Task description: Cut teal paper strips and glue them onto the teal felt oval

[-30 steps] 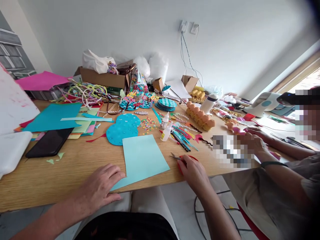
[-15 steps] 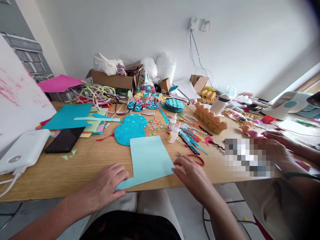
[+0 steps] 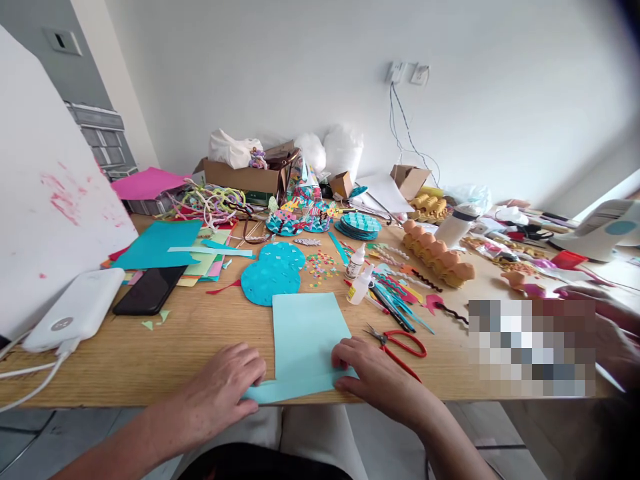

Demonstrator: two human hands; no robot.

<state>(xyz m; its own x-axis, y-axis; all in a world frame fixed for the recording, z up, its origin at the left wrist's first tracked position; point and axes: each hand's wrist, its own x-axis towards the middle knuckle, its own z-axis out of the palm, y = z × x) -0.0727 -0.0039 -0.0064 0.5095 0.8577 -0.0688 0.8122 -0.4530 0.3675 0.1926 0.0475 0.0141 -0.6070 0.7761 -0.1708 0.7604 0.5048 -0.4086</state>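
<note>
A light aqua sheet of paper [image 3: 307, 333] lies at the table's front edge, with a narrow band along its near side sticking out to the left. My left hand [image 3: 233, 380] pinches the left end of that band between thumb and fingers. At the sheet's lower right, my right hand [image 3: 367, 373] has curled fingers on the paper and its thumb at the near edge. Red-handled scissors [image 3: 407, 343] rest just beyond my right hand. Behind the sheet are blue scalloped cutouts [image 3: 273, 273] and two small glue bottles [image 3: 359, 280].
A black phone [image 3: 150, 290] and a white power bank [image 3: 75, 310] lie at the left beside stacked coloured paper [image 3: 160, 243]. Pens [image 3: 393, 307] and egg-carton pieces [image 3: 437, 252] are at the right. A co-worker's hand [image 3: 607, 333] is at the far right, near a blurred patch.
My right hand has moved in from the sheet's right corner to its near edge, uncovering the scissors. The view has tilted and shifted slightly. My left hand stays at the band's left end.
</note>
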